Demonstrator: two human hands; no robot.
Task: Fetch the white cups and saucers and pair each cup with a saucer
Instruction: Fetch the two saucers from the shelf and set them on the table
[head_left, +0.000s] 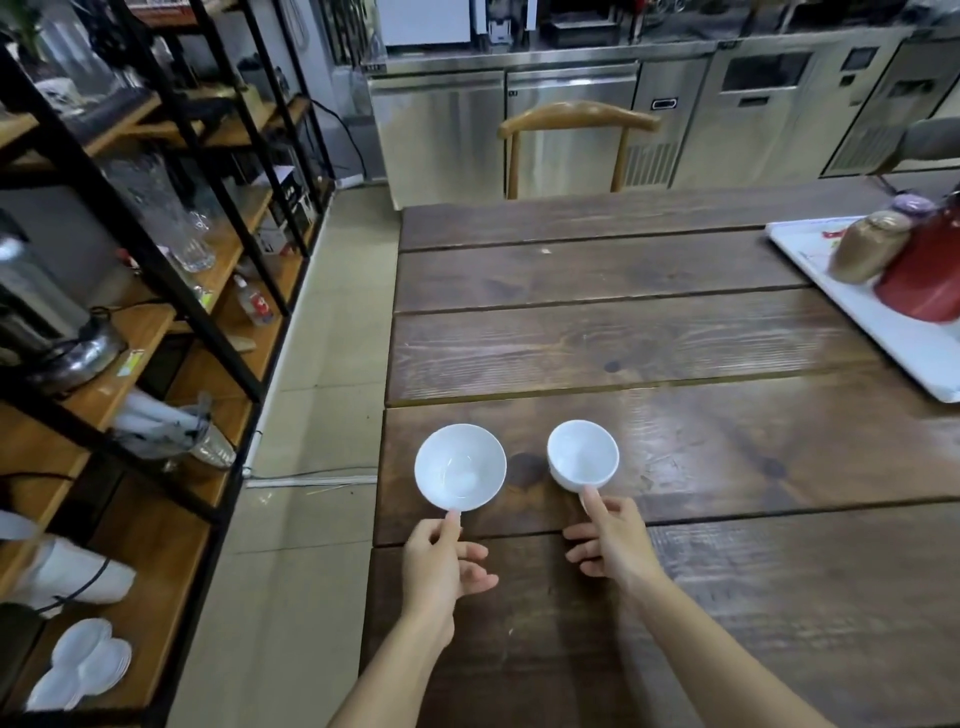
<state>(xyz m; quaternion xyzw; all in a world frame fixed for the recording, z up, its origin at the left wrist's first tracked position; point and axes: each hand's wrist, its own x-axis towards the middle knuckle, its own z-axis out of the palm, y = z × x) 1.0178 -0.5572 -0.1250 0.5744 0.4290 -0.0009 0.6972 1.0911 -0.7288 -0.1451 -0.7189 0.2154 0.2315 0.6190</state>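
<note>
Two white cups are over the near left part of the dark wooden table (675, 338). My left hand (441, 561) pinches the handle of the left cup (460, 466), whose rim reaches the table's left edge. My right hand (610, 535) grips the handle of the right cup (583, 455), thumb pressed against it. Both cups are upright and empty; I cannot tell whether they rest on the wood. White saucers (83, 665) lie stacked on the low wooden shelf at the bottom left.
A black-framed wooden rack (156, 322) with glassware and bottles runs along the left, across a tiled aisle. A white tray (914, 353) with a red jug (930, 275) and a brown jar sits at the table's right. A wooden chair (576, 117) stands at the far end.
</note>
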